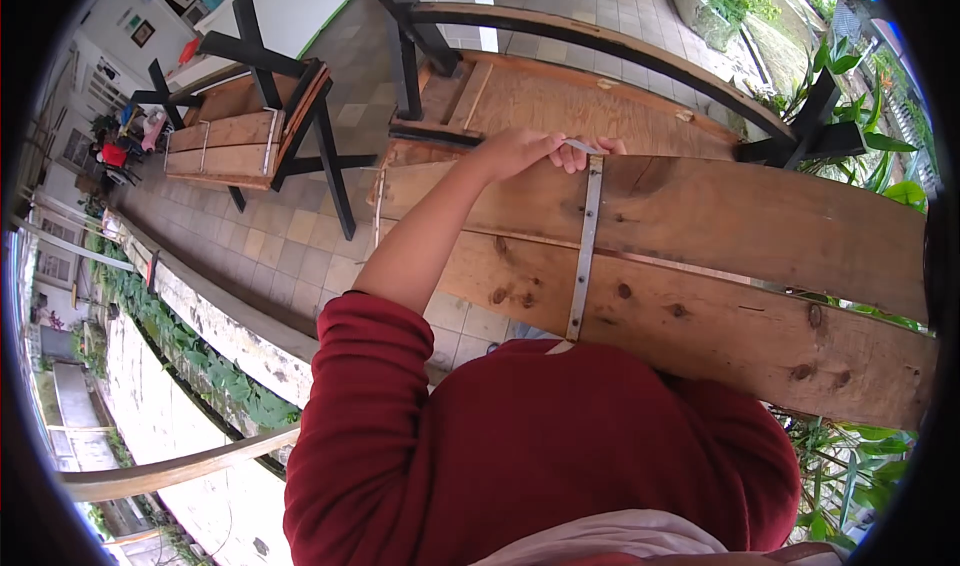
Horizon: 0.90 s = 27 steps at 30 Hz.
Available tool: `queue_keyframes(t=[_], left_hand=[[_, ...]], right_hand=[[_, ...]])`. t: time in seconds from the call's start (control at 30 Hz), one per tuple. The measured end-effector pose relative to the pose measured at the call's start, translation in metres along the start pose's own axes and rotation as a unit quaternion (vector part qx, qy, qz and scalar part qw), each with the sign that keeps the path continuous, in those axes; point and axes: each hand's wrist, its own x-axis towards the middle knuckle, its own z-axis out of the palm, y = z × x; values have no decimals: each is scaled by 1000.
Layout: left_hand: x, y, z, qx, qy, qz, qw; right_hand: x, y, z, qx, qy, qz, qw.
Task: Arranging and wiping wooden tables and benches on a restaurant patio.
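Observation:
Two long wooden planks (712,296) lie side by side in front of me, with a narrow gap between them. A pale metal strip (584,266) with dark screw or nail heads crosses both. At the far plank edge, my left hand (525,152) pinches the strip's loose, bent end (581,146). Fingers show just beside and beyond that end; the bit of hand at the right (613,146) seems to be my right hand, reaching up behind the planks. My right forearm is hidden beneath them, and its grip cannot be seen. Another strip (379,206) crosses the planks' left end.
Beyond the planks stands an upturned wooden table or bench with black legs (409,78) and a long rail (600,33). A similar piece (225,142) is at the left on the tiled floor (277,228). A low wall (225,303) runs left; leafy plants (885,453) grow at right.

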Motion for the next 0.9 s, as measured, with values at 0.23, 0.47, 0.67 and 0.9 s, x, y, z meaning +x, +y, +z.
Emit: queue_keyframes(t=[0.23,0.47,0.67,0.9], left_hand=[[33,-20,-4,216,190,-51,957],[58,-37,-29,241,206,-152,936],[81,-35,-40,295,192,-137,926],[102,-53,-53,356,173,-154,905]], right_hand=[[24,-35,-16,141,-8,60,988],[-28,-97,47,214,236,194,928],[-99,-109,77,264,410,183,853],[-173,-69,40,189,464,111,858]])
